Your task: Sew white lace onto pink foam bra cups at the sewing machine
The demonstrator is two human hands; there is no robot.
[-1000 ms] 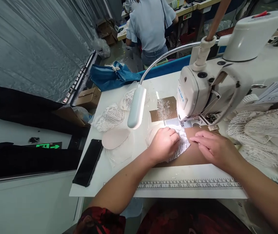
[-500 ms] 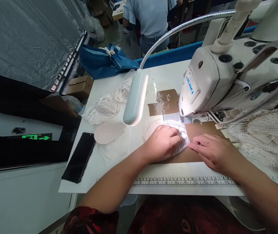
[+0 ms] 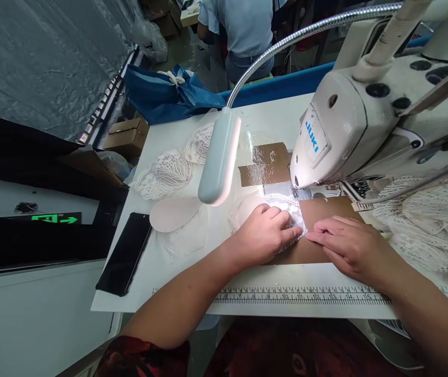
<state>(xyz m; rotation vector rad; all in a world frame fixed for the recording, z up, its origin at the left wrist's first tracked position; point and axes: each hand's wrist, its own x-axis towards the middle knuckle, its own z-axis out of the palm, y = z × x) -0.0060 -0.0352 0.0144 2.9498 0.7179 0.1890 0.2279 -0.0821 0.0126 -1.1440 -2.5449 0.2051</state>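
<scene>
2 hands (image 3: 268, 230) on 1 lace piece (image 3: 287, 205).

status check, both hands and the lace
Left hand pressing lace piece by the machine head; right hand fingertips at lace edge; lamp beyond left hand, not touching it.

L hand (image 3: 273, 230) on white lace (image 3: 286, 203), R hand (image 3: 339, 242) at its edge, nr JUKI machine (image 3: 329, 125).

A black phone (image 3: 123, 254) lies near the left edge of the white surface (image 3: 169, 277) — flat, screen up. Beyond the far edge, a bunched blue cloth (image 3: 157, 97) has a pale tie; a cardboard box (image 3: 125, 137) sits below it — and farther back, a person (image 3: 245, 31) in light blue faces away.
</scene>
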